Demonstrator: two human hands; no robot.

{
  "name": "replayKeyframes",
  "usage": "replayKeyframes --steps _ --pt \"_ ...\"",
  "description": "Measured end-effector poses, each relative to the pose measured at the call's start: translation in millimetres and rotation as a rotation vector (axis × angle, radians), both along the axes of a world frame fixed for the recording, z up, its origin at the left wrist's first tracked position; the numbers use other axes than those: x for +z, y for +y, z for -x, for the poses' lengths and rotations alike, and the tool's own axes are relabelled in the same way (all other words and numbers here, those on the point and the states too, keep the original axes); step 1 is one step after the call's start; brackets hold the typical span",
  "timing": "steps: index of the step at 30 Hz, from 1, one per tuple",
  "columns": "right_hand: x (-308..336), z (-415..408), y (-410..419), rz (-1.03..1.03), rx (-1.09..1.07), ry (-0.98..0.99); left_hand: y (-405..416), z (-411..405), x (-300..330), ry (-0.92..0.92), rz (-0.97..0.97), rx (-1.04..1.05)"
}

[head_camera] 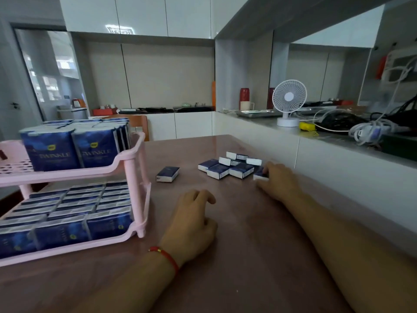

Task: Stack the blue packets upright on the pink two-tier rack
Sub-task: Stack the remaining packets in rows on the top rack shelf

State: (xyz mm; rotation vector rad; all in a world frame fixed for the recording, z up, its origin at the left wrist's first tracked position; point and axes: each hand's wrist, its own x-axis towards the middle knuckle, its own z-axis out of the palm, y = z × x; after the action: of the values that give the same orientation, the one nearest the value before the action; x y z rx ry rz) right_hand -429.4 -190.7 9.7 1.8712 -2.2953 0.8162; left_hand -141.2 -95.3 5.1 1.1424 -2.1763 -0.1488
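The pink two-tier rack (133,154) stands at the left of the table, both tiers holding upright blue packets (94,147). A single blue packet (168,174) lies flat on the table just right of the rack. Farther right lies a loose pile of several blue packets (228,167). My right hand (278,180) rests at the pile's right end, fingers closed on one blue packet (259,173) that sits on the table. My left hand (191,222), with a red cord on the wrist, rests on the table with loosely curled fingers holding nothing.
The reddish-brown table (237,256) runs up to a white ledge on the right. On that ledge stand a white desk fan (288,102), a yellow object (306,126) and tangled cables (361,129). A wooden chair back (141,126) shows behind the rack.
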Motion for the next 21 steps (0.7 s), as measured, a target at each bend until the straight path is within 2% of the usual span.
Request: replayKeyframes --steps 4,9,11,13,17,19,21 --pt "8 -2 16 0.003 0.109 -0.161 4 -2 3 0.045 -0.023 0.021" --pt "35 -25 54 0.115 0.506 -0.271 9 -5 7 0.24 -0.045 0.033" --pt "46 -54 70 0.122 0.664 -0.324 12 -6 10 0.407 -0.184 0.036" --pt "49 -85 81 0.102 0.785 -0.377 15 -5 13 0.649 -0.417 -0.001" --pt "31 -132 88 0.096 0.911 -0.603 22 -6 27 1.307 -0.925 -0.25" --pt "24 -141 88 0.089 0.919 -0.616 23 -8 29 1.365 -0.97 -0.306" --pt "25 -140 88 0.067 0.924 -0.605 19 -11 25 1.34 -0.909 -0.326"
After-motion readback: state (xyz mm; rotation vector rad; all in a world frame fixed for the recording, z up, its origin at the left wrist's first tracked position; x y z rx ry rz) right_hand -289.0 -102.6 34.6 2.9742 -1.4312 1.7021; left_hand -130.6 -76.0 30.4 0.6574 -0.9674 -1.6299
